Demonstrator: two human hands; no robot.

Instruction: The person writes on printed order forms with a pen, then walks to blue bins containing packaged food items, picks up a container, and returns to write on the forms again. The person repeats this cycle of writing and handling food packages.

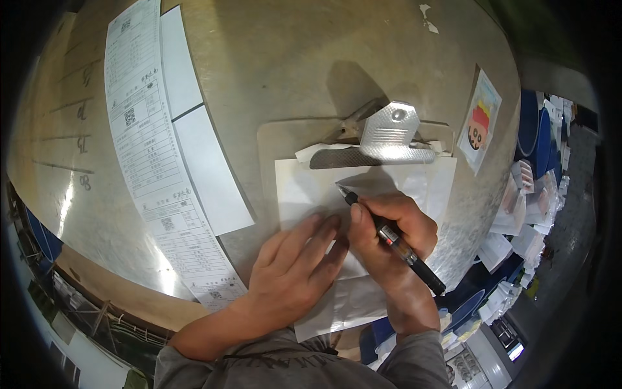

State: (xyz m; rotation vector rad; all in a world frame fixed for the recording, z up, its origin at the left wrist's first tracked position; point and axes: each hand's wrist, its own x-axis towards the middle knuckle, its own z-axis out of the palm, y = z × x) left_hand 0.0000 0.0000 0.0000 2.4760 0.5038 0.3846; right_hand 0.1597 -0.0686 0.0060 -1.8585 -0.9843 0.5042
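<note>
The pen (396,243) was gripped in my right hand (407,225), between thumb and fingers, its barrel slanting near and right, its tip over the paper (304,188). I could not tell whether the tip made contact. My left hand (295,266), holding nothing, lay flat, near and left of the tip, fingers close together over the paper. Step in hand, as judged: writing position. The next move called for the paper kept steady and light tip pressure. The paper lay beneath both hands on the clipboard (267,149), far edge at the clip (389,139). On the table (259,65), printed forms (155,149) lay left; a cartoon card (479,123), far right.
</note>
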